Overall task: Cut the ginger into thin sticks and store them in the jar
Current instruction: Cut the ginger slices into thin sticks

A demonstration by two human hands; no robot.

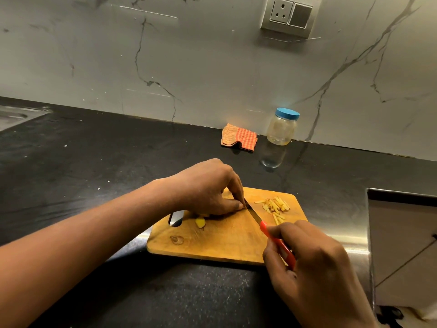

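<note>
Black stone desk [94,162] under a marbled wall, and on the wooden cutting board [220,242] the left hand [208,188] is curled, fingertips pinched down right at the blade, though what they pin I can't tell, while the right hand [314,259] grips the red-handled knife [254,215]. A ginger chunk [200,222] lies just beside the left hand, with ginger sticks [275,205] piled past the blade. Back by the wall stands the jar [282,127], blue lid on, beside a checked cloth [238,138].

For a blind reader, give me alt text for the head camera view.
On a wooden cutting board, the left hand pins ginger while the right hand holds a red-handled knife; cut sticks lie beside it. A blue-lidded jar stands closed by the wall.
</note>
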